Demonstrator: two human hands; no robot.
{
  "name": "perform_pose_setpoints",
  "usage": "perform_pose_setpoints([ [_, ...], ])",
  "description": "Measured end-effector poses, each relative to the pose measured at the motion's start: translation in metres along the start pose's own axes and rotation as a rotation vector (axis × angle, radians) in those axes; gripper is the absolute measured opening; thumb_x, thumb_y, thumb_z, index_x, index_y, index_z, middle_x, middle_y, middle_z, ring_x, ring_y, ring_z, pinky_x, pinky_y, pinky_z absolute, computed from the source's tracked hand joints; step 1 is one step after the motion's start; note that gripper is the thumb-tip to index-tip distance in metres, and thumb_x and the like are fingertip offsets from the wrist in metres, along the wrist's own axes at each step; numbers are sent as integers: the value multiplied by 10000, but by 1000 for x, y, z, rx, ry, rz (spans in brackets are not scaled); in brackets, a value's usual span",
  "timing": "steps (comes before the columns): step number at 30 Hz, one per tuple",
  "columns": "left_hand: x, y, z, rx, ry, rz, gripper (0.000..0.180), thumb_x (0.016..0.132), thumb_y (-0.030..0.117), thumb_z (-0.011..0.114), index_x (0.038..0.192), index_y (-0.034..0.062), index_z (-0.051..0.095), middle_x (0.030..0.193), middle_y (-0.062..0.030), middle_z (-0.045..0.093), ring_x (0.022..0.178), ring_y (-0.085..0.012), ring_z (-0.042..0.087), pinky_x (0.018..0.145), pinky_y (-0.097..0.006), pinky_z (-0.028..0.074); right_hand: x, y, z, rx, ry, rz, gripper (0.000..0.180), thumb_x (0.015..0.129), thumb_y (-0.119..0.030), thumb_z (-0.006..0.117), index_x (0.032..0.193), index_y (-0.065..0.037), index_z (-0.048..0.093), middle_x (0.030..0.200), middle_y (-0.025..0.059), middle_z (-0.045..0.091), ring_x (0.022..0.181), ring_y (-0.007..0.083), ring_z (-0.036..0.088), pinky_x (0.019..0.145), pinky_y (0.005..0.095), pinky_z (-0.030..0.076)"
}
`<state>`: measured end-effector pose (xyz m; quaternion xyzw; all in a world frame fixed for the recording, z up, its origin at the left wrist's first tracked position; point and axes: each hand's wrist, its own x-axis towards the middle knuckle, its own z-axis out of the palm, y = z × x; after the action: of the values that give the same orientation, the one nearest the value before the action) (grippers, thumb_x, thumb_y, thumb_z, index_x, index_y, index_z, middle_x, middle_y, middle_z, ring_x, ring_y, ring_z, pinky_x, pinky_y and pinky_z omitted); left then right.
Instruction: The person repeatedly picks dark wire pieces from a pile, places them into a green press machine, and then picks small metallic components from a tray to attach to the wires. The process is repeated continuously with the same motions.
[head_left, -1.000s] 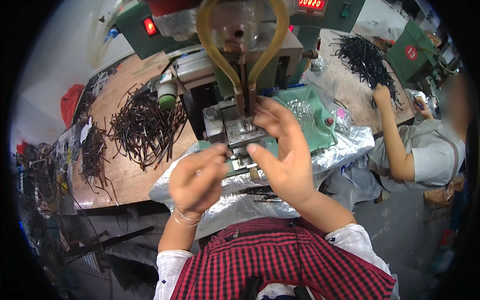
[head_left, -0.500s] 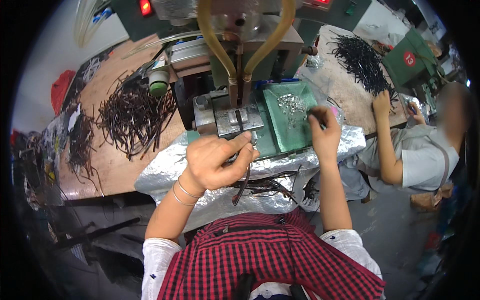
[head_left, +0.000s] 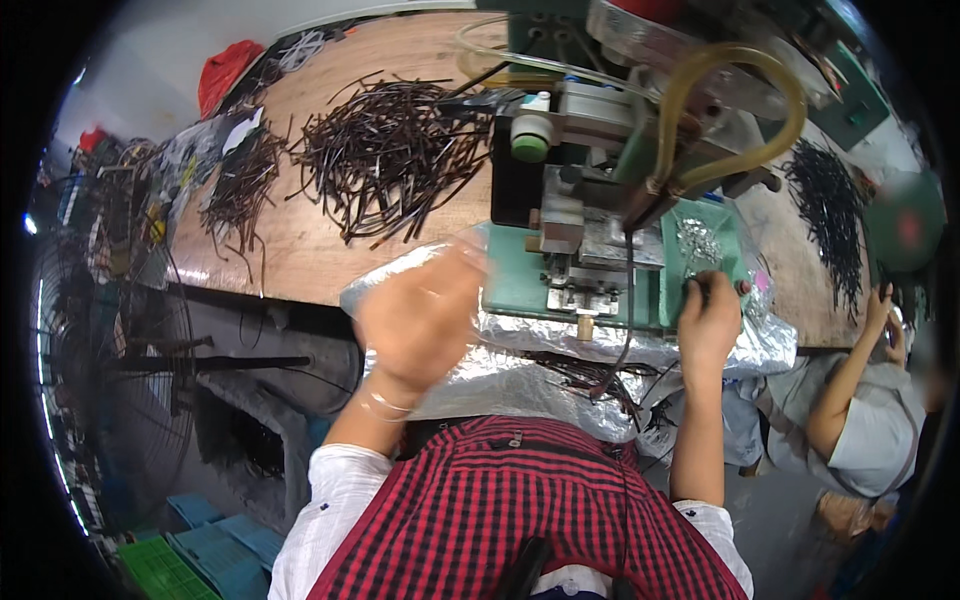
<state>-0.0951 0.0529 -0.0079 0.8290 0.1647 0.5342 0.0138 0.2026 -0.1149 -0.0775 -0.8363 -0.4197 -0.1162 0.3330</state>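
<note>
My left hand [head_left: 425, 315] is smeared by motion over the silver foil in front of the bench, off to the left of the press. Whether it holds anything cannot be made out. At the front of the green tray [head_left: 652, 290], my right hand [head_left: 712, 325] has its fingers curled together; anything between them is hidden. Small shiny metal pieces [head_left: 699, 243] lie in the tray. A dark cable [head_left: 629, 305] hangs from the metal press [head_left: 620, 240] down over the foil, touched by neither hand.
A large heap of dark cut cables [head_left: 390, 155] lies on the wooden bench [head_left: 305, 262] at left, beside a smaller bundle [head_left: 243, 190]. More cables [head_left: 595, 380] rest on the foil [head_left: 500, 375] below the press. A co-worker [head_left: 865, 420] sits at right by black cables [head_left: 825, 215].
My view has swung left. My left hand has let go of the cable at the press and moved away to the left. My right hand stays at the tray, now nearer its front.
</note>
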Motion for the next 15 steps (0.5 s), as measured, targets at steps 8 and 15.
perform_pose_setpoints([
  [8, -37, -104, -1, 337, -311, -667, 210, 843, 148, 807, 993, 13, 750, 1038, -112, 684, 998, -291, 654, 886, -407, 522, 11, -18, 1, 404, 73, 81, 138, 955, -28, 669, 1083, 7, 707, 980, 110, 737, 939, 232, 693, 903, 332, 516],
  [15, -63, -137, 70, 692, -484, -482, 168, 761, 160, 811, 820, 36, 714, 979, -140, 619, 974, -344, 612, 841, -470, 501, -9, 12, -4, 213, 135, 84, 131, 917, -14, 677, 1035, 3, 729, 1002, 136, 732, 931, 294, 693, 888, 385, 524],
])
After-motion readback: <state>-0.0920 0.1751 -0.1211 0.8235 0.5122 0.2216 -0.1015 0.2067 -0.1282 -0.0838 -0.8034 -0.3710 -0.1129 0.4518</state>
